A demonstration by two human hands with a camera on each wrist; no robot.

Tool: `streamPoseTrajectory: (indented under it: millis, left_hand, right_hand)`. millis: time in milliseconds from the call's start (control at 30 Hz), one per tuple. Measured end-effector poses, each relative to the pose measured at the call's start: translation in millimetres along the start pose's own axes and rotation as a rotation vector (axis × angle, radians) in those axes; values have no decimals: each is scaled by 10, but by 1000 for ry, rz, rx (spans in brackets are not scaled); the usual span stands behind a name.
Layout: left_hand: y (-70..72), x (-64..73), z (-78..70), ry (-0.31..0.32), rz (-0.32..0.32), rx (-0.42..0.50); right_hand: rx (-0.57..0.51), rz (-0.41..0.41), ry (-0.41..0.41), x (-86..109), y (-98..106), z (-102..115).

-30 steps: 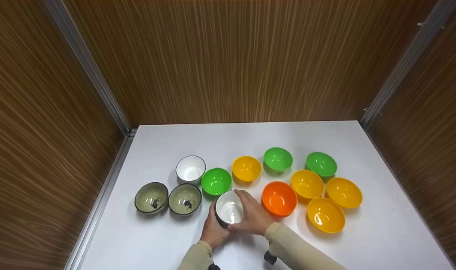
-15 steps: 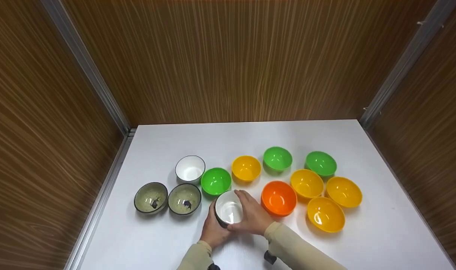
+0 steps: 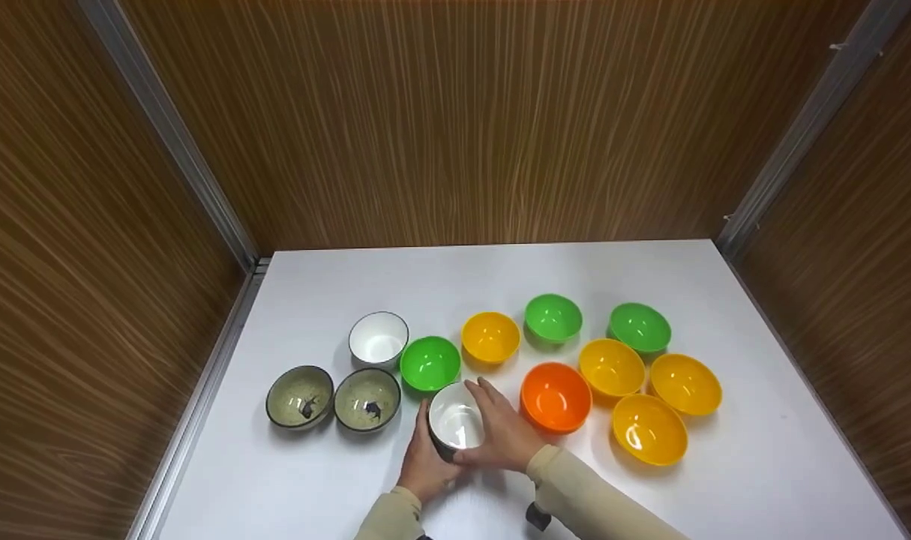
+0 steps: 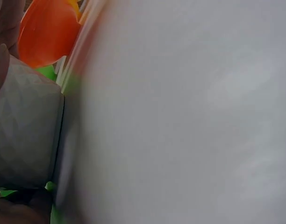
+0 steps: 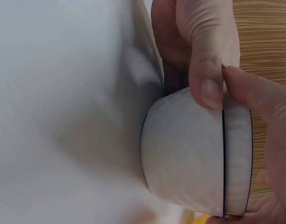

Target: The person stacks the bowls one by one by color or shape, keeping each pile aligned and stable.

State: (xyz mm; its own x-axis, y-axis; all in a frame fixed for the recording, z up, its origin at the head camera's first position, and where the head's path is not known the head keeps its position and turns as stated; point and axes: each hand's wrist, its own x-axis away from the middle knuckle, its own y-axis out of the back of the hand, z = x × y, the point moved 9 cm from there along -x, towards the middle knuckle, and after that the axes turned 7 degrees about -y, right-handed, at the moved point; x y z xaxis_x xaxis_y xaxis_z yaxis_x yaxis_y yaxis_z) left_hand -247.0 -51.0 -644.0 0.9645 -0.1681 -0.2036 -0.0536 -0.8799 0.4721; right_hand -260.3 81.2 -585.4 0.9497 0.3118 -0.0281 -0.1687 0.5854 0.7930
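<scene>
Nested white bowls (image 3: 456,420): located at lower ctr of head frame, near the orange bowl (image 3: 555,401). We see L hand (image 3: 425,469) gripping the lower bowl (image 5: 182,149), R hand (image 3: 506,436) pinching the upper bowl (image 5: 238,163), prob. so each is controlled separately. Openings face up; round, no long axis; stack axis approx. vertical.

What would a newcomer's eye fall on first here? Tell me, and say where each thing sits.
Probably the lone orange bowl, vivid against the white table, just to the right of the right hand. Next, the nested white bowls, held between that hand and the left hand near the front middle. At the far left, two grey-green bowls stand side by side, each with a dark figure inside.
</scene>
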Motion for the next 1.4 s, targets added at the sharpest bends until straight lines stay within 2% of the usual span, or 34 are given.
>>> streamPoseTrajectory:
  millis: [100,333,500,633,833,1033,1200,1400]
  left_hand:
    - [76,62,-101,-17,-4,-39]
    - [419,141,-545,-184,-16,-175]
    - [719,68,-758,-251,-36,-225]
    - [953,-54,-821,-270,-73,-249]
    - [1254,-212,-784,-253,-133,-313]
    - [1500,-408,-692,-210,-148,-341]
    - [1686,-618,-568,-118,-114,-372]
    - [1822,-848,-362,11,-46,-400]
  right_hand:
    - [-31,-17,-4,27,-13,-31]
    - [-202,-39,-63,91,-97,-169]
    - [-285,-80,-120,127,-141,-279]
    - [-375,-110,-146,160,-180,-355]
    - [-437,-114,-148,202,-260,-409]
    - [-455,-97,-160,184,-282,-444]
    - [-466,-89,-172,169,-288,-472]
    - [-462,-101,-164,173,-280,-477]
